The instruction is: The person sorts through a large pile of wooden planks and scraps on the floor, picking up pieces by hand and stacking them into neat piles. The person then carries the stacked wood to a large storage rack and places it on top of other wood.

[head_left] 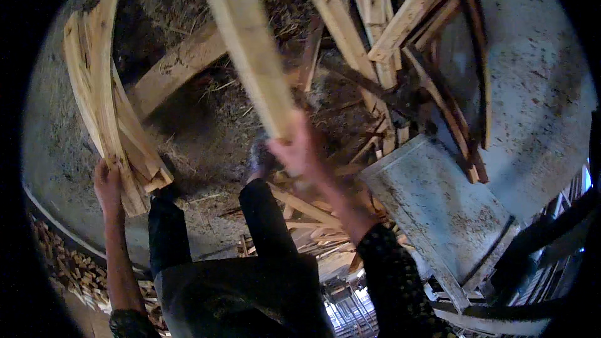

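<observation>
My right hand [299, 148] is closed around the lower end of a pale wooden board [253, 50], which is lifted over the dirt floor and smeared by motion. At the left, my left hand [109, 180] grips the lower part of a bundle of long, thin wooden slats [103, 94]. Its fingers are partly hidden by the wood. The slats stand tilted, fanned apart at the top and closer together at my hand. A broad brown plank [178, 75] lies on the ground between the bundle and the board.
Several planks and strips [369, 25] lie crossed at the top right, with dark curved bark strips [476, 50] beside them. A pale, dirt-speckled panel [447, 194] lies at the right. Broken wood pieces [319, 231] are heaped near my legs, and small offcuts [75, 269] fill the lower left.
</observation>
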A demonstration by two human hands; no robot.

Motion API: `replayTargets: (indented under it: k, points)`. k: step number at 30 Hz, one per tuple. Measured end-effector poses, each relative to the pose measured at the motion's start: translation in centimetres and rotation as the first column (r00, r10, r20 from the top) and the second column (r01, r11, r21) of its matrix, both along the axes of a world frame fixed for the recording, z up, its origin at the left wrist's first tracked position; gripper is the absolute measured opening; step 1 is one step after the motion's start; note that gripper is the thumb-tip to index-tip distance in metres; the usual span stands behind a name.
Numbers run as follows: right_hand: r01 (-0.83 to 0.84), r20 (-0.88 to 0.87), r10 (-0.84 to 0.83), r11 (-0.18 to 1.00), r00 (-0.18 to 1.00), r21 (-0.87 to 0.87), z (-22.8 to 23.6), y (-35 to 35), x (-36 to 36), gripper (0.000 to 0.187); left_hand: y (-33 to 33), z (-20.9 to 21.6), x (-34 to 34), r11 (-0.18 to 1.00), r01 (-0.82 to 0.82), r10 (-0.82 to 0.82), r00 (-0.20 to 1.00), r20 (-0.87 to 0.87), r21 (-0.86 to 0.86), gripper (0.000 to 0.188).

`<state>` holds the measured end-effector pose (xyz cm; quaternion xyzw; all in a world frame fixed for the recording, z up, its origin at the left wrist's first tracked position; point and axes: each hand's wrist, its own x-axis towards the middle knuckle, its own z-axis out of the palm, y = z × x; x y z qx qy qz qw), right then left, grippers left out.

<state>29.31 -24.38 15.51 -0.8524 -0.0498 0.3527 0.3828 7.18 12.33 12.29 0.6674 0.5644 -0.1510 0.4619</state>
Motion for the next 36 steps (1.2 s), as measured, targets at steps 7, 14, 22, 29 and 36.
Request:
replayTargets:
  k: [7, 14, 22, 29, 36]
  points:
    - [0.139, -0.23, -0.036, 0.883, 0.973, 0.448, 0.9, 18.7, -2.7, 0.069, -2.2, 3.0, 5.9, 0.995, -0.097, 0.097, 0.983, 0.154, -0.004, 0.054]
    - [-0.415, -0.158, 0.386, 0.878, 0.909, -0.24, -1.6, 3.7, 4.0, 0.048, -3.6, 1.1, 9.1, 0.93, 0.151, -0.18, 0.982, 0.059, 0.336, 0.064]
    - [-0.033, -0.135, -0.003, 0.964, 0.991, -0.264, -1.3, -14.3, -1.5, 0.044, -11.3, 0.8, 12.4, 0.324, 0.778, -0.797, 0.531, -0.288, 0.538, 0.081]
    - [-0.219, 0.195, 0.605, 0.542, 0.772, -0.811, -4.4, -17.1, 13.5, 0.048, -17.3, -1.6, 14.4, 0.252, 0.897, -0.828, 0.394, -0.399, 0.362, 0.08]
    - [-0.404, 0.1, 0.511, 0.771, 0.854, -0.492, -2.7, -15.2, 9.1, 0.038, -17.0, -2.1, 13.8, 0.373, 0.774, -0.822, 0.531, -0.205, 0.512, 0.03]
